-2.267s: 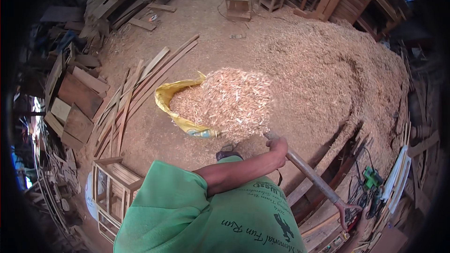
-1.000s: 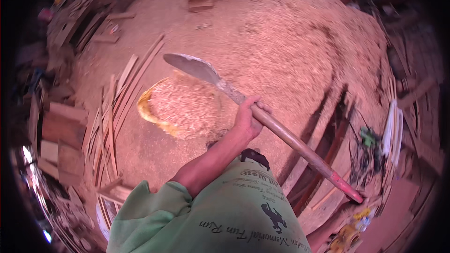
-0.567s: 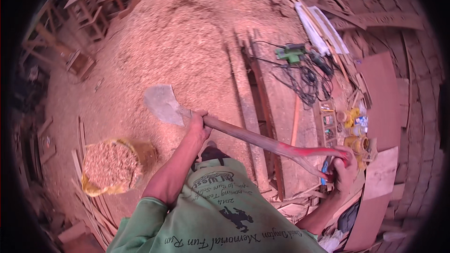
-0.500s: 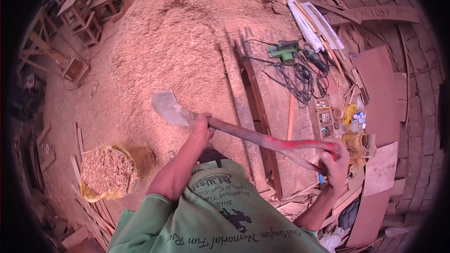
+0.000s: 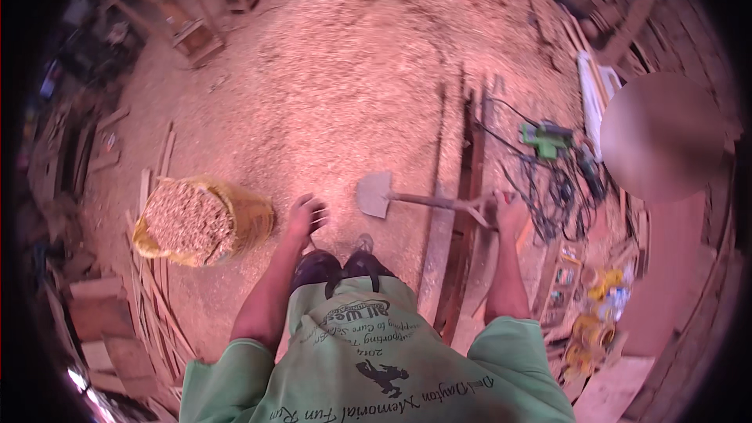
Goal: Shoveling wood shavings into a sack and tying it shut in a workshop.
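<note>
A shovel (image 5: 423, 200) with a grey metal blade and wooden shaft lies crosswise in front of me, its blade toward the left, over the shavings-strewn floor. My right hand (image 5: 509, 210) is closed round the grip at the shovel's right end. Nothing is in my left hand (image 5: 308, 218), which hangs off the shaft with its fingers apart, between the blade and a yellow sack (image 5: 252, 213). That sack stands at the left, filled to the top with wood shavings (image 5: 188, 218).
A big heap of shavings (image 5: 352, 55) covers the floor ahead. On the bench (image 5: 489, 164) at the right are a green power planer (image 5: 546, 139), tangled black cords (image 5: 560, 192) and several jars (image 5: 587, 333). Wooden strips (image 5: 160, 290) lie beside the sack. A round blur hides part of the far right.
My left hand has let go of the shaft and moved left. The right hand has lowered the shovel's grip in front of me. The view has shifted, too.
</note>
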### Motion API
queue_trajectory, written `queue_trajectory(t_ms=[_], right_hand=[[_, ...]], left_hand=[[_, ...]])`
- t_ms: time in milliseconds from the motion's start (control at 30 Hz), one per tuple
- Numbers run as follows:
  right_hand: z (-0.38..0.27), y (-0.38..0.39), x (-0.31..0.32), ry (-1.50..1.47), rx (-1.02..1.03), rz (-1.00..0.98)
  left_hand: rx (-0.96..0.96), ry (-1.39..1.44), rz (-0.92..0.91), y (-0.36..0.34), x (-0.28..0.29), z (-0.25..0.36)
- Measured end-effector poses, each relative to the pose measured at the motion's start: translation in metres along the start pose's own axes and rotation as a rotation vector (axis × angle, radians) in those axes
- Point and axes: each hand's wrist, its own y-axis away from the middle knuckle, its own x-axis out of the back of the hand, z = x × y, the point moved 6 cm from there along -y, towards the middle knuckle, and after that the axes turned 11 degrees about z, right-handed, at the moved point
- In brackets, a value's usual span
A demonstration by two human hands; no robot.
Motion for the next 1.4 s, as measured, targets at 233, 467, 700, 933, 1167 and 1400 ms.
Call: queue_trajectory(t_ms=[233,467,700,933,1167,1400], right_hand=[[0.035,0.0,-0.022,0.188,0.144,-0.069],[0.071,-0.014,-0.046,0.167,-0.003,-0.169],[0.018,0.019,-0.002,0.466,0.179,0.318],[-0.129,0.183,-0.117,-0.28,0.191,-0.369],[-0.355,0.457,-0.254,-0.481,0.139,-1.419],[-0.456,0.542,-0.331,-0.414,-0.002,-1.019]], left_hand=[[0.089,0.22,0.84,0.042,0.287,-0.121],[0.418,0.219,0.901,0.104,0.332,-0.213],[0.11,0.334,0.772,0.045,0.349,-0.108],[0.133,0.506,0.795,-0.005,0.397,-0.022],[0.053,0.535,0.808,-0.041,0.455,0.003],[0.104,0.324,0.717,-0.011,0.476,0.007]])
